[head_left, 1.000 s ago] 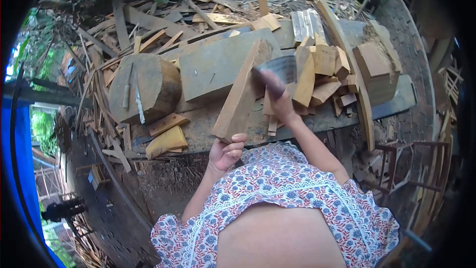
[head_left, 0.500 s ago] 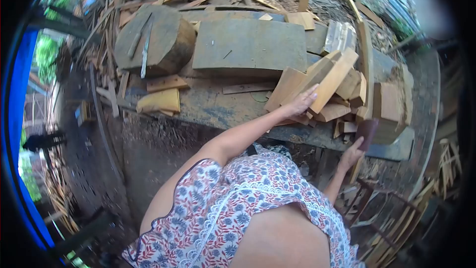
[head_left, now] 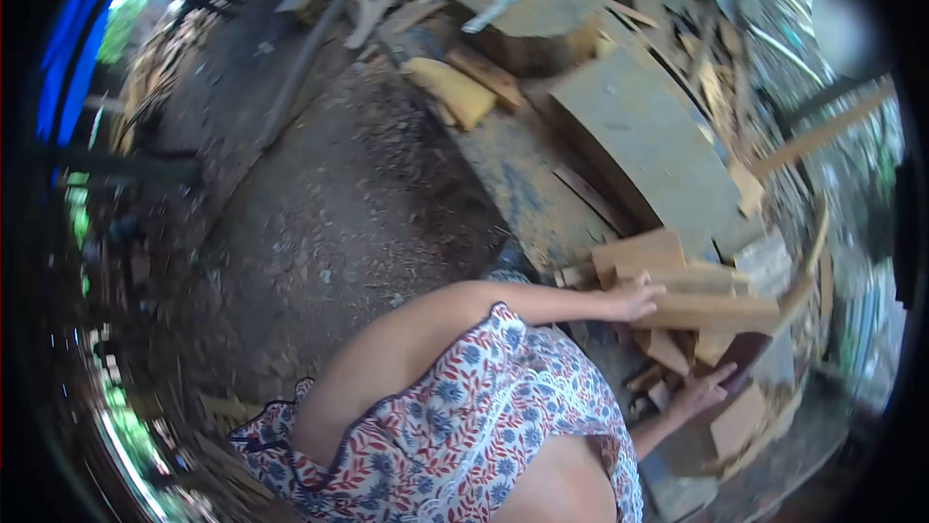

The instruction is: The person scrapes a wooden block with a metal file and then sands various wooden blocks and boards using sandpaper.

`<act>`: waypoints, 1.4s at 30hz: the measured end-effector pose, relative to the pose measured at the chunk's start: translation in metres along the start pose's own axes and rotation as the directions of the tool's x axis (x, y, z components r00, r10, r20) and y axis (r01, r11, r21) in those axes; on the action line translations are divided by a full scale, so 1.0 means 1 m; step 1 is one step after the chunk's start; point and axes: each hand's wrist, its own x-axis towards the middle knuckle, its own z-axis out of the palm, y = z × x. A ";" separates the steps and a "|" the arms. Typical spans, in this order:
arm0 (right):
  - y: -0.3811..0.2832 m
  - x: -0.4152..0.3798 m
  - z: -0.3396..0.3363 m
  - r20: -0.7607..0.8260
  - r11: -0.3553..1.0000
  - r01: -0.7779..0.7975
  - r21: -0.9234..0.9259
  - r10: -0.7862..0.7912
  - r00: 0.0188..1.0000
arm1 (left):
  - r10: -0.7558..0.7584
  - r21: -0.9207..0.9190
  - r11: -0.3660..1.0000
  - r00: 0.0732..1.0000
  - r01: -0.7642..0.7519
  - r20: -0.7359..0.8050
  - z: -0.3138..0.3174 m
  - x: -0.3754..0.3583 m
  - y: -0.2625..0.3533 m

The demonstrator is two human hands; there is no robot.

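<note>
A pile of cut wood pieces (head_left: 711, 311) lies at the right part of the workbench. My left hand (head_left: 634, 298) touches the near end of a light wood block in the pile, its fingers partly spread. Below and to the right, my right hand (head_left: 701, 395) is at a dark reddish-brown flat piece (head_left: 745, 354), which rests against the end of the light block. Its fingers look extended along the piece, and the thumb side is blurred, so the grip cannot be made out.
The workbench (head_left: 527, 194) runs diagonally. On it are a big grey block (head_left: 648, 136), a round stump (head_left: 527, 0) with tools, and a yellowish wood piece (head_left: 450, 89). Scrap wood lies behind; a long pole (head_left: 314, 54) lies on the ground.
The whole view has rotated, so the bench now slants down to the right. The dark reddish-brown piece, apart from the light block before, is now up against its end, with my right hand beside it.
</note>
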 end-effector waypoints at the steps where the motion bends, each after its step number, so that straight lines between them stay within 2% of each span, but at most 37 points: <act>1: -0.012 0.001 0.019 -0.051 0.948 0.318 0.005 -0.317 0.947 | -0.015 -0.031 0.999 0.998 0.014 -0.056 0.000 -0.003 -0.005; 2: -0.019 0.001 0.032 -0.117 0.805 0.593 -0.007 -0.590 0.799 | -0.009 -0.054 0.999 0.994 0.003 -0.113 0.000 -0.006 -0.014; 4: -0.022 0.017 0.053 -0.027 0.764 0.645 0.023 -0.644 0.764 | -0.068 -0.079 0.996 0.968 0.050 -0.241 -0.007 -0.011 -0.030; 5: -0.045 0.002 0.056 0.051 0.889 0.420 -0.185 -0.418 0.907 | -0.124 -0.098 0.990 0.943 0.098 -0.308 -0.015 -0.018 -0.037; 6: -0.033 0.016 0.067 0.104 0.823 0.568 -0.007 -0.564 0.819 | -0.004 -0.003 1.000 0.898 0.003 -0.440 -0.007 -0.012 -0.078; 7: -0.036 0.010 0.073 0.130 0.855 0.518 -0.024 -0.511 0.850 | -0.166 -0.219 0.972 0.896 0.079 -0.412 -0.026 -0.030 -0.074; 8: -0.037 0.005 0.075 0.149 0.881 0.471 -0.043 -0.460 0.875 | -0.493 -0.566 0.758 0.853 0.324 -0.172 -0.045 -0.047 -0.070; 9: -0.033 0.007 0.071 0.166 0.875 0.480 -0.059 -0.466 0.869 | -0.576 -0.688 0.641 0.806 0.342 -0.135 -0.041 -0.052 -0.113; 11: -0.030 0.004 0.084 0.194 0.817 0.574 0.044 -0.571 0.798 | -0.775 -0.875 0.401 0.610 0.270 -0.167 -0.038 -0.079 -0.166; 12: -0.023 0.009 0.085 0.244 0.822 0.570 0.017 -0.556 0.795 | -0.828 -0.870 0.411 0.510 0.271 -0.233 -0.037 -0.104 -0.187; 13: -0.017 0.010 0.088 0.291 0.785 0.611 0.107 -0.612 0.735 | -0.864 -0.821 0.465 0.374 0.333 -0.337 -0.035 -0.132 -0.198; 14: -0.013 0.008 0.092 0.326 0.745 0.636 0.202 -0.663 0.674 | -0.882 -0.843 0.445 0.310 0.303 -0.355 -0.025 -0.164 -0.220; 15: -0.011 0.006 0.092 0.436 0.773 0.595 0.219 -0.623 0.650 | -0.820 -0.635 0.534 0.161 0.558 -0.549 -0.005 -0.195 -0.253; 16: -0.009 0.006 0.091 0.531 0.805 0.553 0.215 -0.572 0.625 | -0.692 -0.374 0.482 0.082 0.792 -0.717 0.011 -0.220 -0.273; 17: -0.006 0.009 0.094 0.577 0.781 0.591 0.199 -0.581 0.574 | -0.775 -0.474 0.447 0.064 0.758 -0.628 0.024 -0.245 -0.278; 18: -0.007 0.009 0.097 0.592 0.780 0.591 0.205 -0.580 0.560 | -0.844 -0.561 0.410 0.065 0.719 -0.533 0.034 -0.271 -0.272; 20: -0.012 0.008 0.102 0.669 0.710 0.703 0.022 -0.533 0.518 | -0.886 -0.623 0.405 0.118 0.669 -0.449 0.060 -0.315 -0.250; 21: -0.011 0.009 0.109 0.665 0.710 0.694 0.115 -0.574 0.477 | -0.870 -0.531 0.396 0.121 0.749 -0.479 0.083 -0.332 -0.255; 22: -0.013 0.009 0.114 0.670 0.705 0.699 0.118 -0.576 0.468 | -0.853 -0.433 0.380 0.129 0.818 -0.505 0.105 -0.346 -0.259; 23: -0.015 0.009 0.118 0.641 0.692 0.716 0.097 -0.594 0.487 | -0.855 -0.442 0.380 0.126 0.813 -0.504 0.141 -0.355 -0.288; 24: -0.019 0.006 0.123 0.607 0.678 0.731 0.076 -0.613 0.505 | -0.848 -0.440 0.423 0.176 0.792 -0.499 0.174 -0.363 -0.316; 25: -0.029 -0.010 0.121 0.623 0.713 0.696 0.083 -0.582 0.522 | -0.838 -0.438 0.466 0.224 0.769 -0.498 0.190 -0.367 -0.332; 26: -0.036 -0.024 0.116 0.623 0.707 0.701 0.092 -0.590 0.513 | -0.835 -0.444 0.469 0.219 0.764 -0.505 0.192 -0.365 -0.337; 28: -0.042 -0.053 0.117 0.582 0.603 0.792 0.098 -0.680 0.446 | -0.911 -0.787 0.398 0.097 0.471 -0.402 0.179 -0.364 -0.349; 30: -0.035 -0.076 0.147 0.610 0.578 0.799 0.165 -0.697 0.378 | -0.814 -0.380 0.488 0.254 0.786 -0.522 0.105 -0.348 -0.301; 31: -0.031 -0.089 0.162 0.616 0.555 0.809 0.193 -0.710 0.340 | -0.825 -0.439 0.467 0.199 0.767 -0.529 0.086 -0.335 -0.303; 32: -0.028 -0.094 0.175 0.616 0.530 0.821 0.210 -0.724 0.311 | -0.772 -0.279 0.562 0.373 0.778 -0.514 0.029 -0.333 -0.246; 33: -0.027 -0.091 0.185 0.609 0.501 0.839 0.214 -0.740 0.286 | -0.669 -0.230 0.672 0.443 0.704 -0.597 0.020 -0.317 -0.269; 34: -0.026 -0.084 0.197 0.601 0.469 0.857 0.215 -0.755 0.263 | -0.647 -0.293 0.713 0.436 0.637 -0.626 -0.003 -0.304 -0.261; 35: -0.023 -0.078 0.208 0.598 0.440 0.872 0.215 -0.765 0.239 | -0.531 -0.236 0.796 0.458 0.557 -0.713 -0.013 -0.287 -0.279; 36: -0.018 -0.068 0.217 0.600 0.411 0.888 0.205 -0.770 0.218 | -0.466 -0.283 0.853 0.395 0.438 -0.792 -0.039 -0.285 -0.244; 37: -0.012 -0.054 0.222 0.599 0.381 0.905 0.188 -0.775 0.202 | -0.448 -0.281 0.866 0.389 0.414 -0.805 -0.047 -0.270 -0.258; 39: -0.005 -0.023 0.225 0.596 0.323 0.936 0.138 -0.782 0.182 | -0.454 -0.365 0.879 0.308 0.306 -0.836 -0.062 -0.262 -0.247; 40: -0.003 -0.005 0.222 0.591 0.293 0.950 0.104 -0.786 0.178 | -0.452 -0.377 0.887 0.330 0.267 -0.829 -0.065 -0.265 -0.245; 41: -0.010 0.011 0.212 0.580 0.252 0.966 0.062 -0.796 0.171 | -0.444 -0.348 0.887 0.351 0.305 -0.824 -0.060 -0.263 -0.261; 42: -0.037 -0.053 0.197 0.659 0.284 0.958 -0.043 -0.713 0.241 | -0.471 -0.356 0.865 0.322 0.354 -0.821 -0.064 -0.279 -0.237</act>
